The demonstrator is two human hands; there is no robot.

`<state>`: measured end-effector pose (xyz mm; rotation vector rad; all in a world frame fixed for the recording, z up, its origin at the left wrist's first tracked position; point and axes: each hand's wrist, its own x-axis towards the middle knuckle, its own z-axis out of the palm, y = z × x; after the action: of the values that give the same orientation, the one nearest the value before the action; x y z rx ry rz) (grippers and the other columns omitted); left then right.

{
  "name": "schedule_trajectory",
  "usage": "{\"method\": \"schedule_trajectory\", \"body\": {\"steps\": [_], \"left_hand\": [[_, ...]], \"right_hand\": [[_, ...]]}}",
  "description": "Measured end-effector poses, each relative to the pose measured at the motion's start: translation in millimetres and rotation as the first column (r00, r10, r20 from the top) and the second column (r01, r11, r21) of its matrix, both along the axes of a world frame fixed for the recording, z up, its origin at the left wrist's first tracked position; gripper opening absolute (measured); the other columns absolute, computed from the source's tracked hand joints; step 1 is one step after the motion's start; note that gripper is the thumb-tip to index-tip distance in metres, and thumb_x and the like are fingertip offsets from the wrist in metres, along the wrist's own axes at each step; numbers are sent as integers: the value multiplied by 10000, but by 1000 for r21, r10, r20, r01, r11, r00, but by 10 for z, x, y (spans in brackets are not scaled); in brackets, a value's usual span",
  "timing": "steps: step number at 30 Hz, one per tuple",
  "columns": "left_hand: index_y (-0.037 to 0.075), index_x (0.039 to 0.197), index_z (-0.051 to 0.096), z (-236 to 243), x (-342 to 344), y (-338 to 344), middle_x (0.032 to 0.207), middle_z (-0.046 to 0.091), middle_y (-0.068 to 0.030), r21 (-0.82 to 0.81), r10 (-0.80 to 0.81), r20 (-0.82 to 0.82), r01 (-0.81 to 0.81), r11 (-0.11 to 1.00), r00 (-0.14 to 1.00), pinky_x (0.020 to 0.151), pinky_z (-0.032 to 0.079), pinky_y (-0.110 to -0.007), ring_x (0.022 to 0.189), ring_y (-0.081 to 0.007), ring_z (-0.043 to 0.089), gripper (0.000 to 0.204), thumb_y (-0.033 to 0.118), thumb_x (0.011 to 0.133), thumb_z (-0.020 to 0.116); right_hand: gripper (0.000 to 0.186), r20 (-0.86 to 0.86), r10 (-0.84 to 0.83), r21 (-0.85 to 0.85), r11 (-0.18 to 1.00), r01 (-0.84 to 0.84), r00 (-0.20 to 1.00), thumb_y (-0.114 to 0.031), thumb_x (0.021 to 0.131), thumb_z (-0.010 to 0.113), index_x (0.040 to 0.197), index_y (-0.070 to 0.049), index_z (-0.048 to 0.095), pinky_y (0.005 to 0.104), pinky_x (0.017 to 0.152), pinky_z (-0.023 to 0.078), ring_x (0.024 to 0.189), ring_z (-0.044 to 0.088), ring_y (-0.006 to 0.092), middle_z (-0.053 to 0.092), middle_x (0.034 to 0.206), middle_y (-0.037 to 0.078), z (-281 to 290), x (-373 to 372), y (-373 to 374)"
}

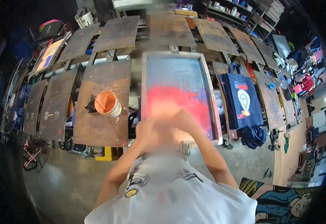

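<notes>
In front of me a wooden-framed printing screen [144, 78] lies on a board, its mesh [170, 72] blue-grey at the far end. Wet red ink [166, 93] spreads across the middle and near part of the mesh. My left hand [147, 128] is over the screen's near left side. My right hand [182, 121] is bent inward over the near middle, close to the left one. A blur covers the space between them, hiding the fingers of both hands and anything they may hold.
A bucket [108, 103] with orange ink and a stick stands on the board [101, 130] to the left. Dark blue printed tote bags [241, 100] lie on the right. More worn boards [172, 30] line the far side. A yellow object [104, 154] shows below the left board.
</notes>
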<state>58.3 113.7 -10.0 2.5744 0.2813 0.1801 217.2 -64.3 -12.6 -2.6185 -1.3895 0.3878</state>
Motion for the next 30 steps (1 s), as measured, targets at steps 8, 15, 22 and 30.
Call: {"method": "schedule_trajectory", "body": {"steps": [8,15,22,30], "left_hand": [[83,1076,561,-404,712,300,1092,594,-123,188,8,206,-48,981,979,801,494,-485,1003,-376,592,317,114,789,692],[81,1088,596,-322,-264,-277,1070,588,-121,31,73,200,-81,996,977,819,498,-462,1030,-361,576,331,51,766,666],[79,1058,603,267,-308,-270,1026,582,-116,-83,2,-82,-9,997,997,819,502,-446,1004,-351,583,318,124,769,728],[95,1022,605,368,1096,-14,1030,599,-74,242,-558,28,536,809,829,877,478,-421,1025,-304,581,388,203,701,795]], "right_hand": [[120,251,-154,166,979,114,956,-226,788,669,832,-131,728,434,756,565,993,620,304,691,844,74,-430,529,287],[140,197,-147,268,959,91,969,-162,700,679,829,-146,733,409,734,550,919,598,271,652,837,71,-1,-593,-219],[169,106,-42,75,997,34,993,-175,649,704,811,-139,732,405,729,530,839,620,305,690,860,63,-92,-530,-318],[327,-123,-327,554,761,339,937,-196,769,745,1046,-64,633,474,788,512,907,640,362,714,948,130,-92,-355,-668]]}}
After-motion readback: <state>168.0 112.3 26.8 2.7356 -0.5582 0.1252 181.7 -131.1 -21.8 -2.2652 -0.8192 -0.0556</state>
